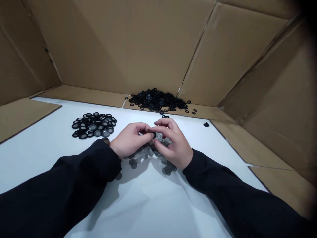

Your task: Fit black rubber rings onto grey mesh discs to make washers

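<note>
Fingers of the left hand [132,138] pinch one black ring [154,135] between thumb and index, at the centre of the work; those of the right hand [170,142] curve round it with index and thumb set apart. Whether the right thumb presses the ring, or a disc sits inside it, I cannot tell from where I stand.

Grey discs [147,152] lie loose on the white desk [148,205] beneath both hands, with one stray disc [118,176] between 7 and 8 o'clock. At 12 o'clock, a heap of rings [158,99]; at 10 o'clock, black-rimmed discs [94,125]; at 2 o'clock, a small black scrap [206,124].

Probable faults and causes: (a) the held ring could spring out, since the pinch takes only its narrow rim; (b) two thin discs might be lifted as one, because they overlap; (c) a disc could seat askew if the two hands press unevenly; (d) the left sleeve [89,165], close to the rimmed disc [106,141] at 9 o'clock, could drag it or sweep the stray disc away; (e) rings at the heap's loose margin may scatter if a reach towards 12 o'clock brushes them.
</note>
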Action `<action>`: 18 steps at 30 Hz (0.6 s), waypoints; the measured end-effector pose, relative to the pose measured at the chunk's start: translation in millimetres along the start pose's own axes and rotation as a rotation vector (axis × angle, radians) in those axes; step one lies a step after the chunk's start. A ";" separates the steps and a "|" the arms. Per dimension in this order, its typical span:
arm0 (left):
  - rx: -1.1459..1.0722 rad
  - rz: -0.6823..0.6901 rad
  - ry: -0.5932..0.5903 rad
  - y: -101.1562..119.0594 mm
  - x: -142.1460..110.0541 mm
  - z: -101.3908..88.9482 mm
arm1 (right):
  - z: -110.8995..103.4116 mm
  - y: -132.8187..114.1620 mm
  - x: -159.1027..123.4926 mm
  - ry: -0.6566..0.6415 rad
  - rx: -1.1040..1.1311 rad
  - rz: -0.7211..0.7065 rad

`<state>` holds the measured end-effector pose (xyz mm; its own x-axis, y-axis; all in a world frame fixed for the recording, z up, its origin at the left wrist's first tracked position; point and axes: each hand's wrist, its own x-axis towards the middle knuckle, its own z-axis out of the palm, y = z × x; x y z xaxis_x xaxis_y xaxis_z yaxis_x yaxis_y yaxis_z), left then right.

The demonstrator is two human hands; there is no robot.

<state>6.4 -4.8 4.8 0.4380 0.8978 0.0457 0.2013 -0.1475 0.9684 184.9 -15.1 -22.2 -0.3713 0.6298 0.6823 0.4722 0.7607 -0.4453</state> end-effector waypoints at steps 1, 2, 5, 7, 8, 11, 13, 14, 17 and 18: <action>-0.003 -0.006 -0.003 0.1 -0.1 -0.2 | -0.2 0.7 -0.3 -0.016 0.007 -0.024; -0.005 -0.007 -0.007 0.3 -0.1 -0.2 | -0.1 0.9 -0.3 -0.032 0.011 -0.043; -0.009 0.005 -0.023 0.5 -0.1 -0.5 | 1.2 -0.6 1.1 -0.037 0.007 -0.039; -0.001 0.001 -0.032 0.4 -0.1 -0.8 | 2.0 -1.4 1.9 0.001 -0.007 -0.012; 0.005 -0.005 -0.037 0.4 -0.2 -1.0 | 2.0 -1.3 2.0 0.019 -0.014 -0.003; 0.015 -0.019 -0.049 0.6 -0.5 -1.7 | 0.0 0.3 0.8 0.027 -0.012 0.002; 0.023 -0.015 -0.043 1.0 -0.6 -2.1 | -2.1 1.5 -0.5 -0.003 0.011 -0.009; 0.027 -0.013 -0.039 1.2 -0.6 -2.2 | -3.0 1.8 -1.1 -0.023 0.024 -0.018; 0.028 -0.004 -0.045 2.0 -0.6 -2.3 | -3.6 1.5 -1.6 -0.067 0.043 -0.040; 0.024 -0.005 -0.053 2.3 -0.6 -2.2 | -3.2 1.2 -1.4 -0.063 0.042 -0.033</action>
<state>4.7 -4.8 7.6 0.4827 0.8753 0.0271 0.2246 -0.1536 0.9623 188.5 -15.6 -21.9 -0.4369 0.6116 0.6596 0.4254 0.7866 -0.4476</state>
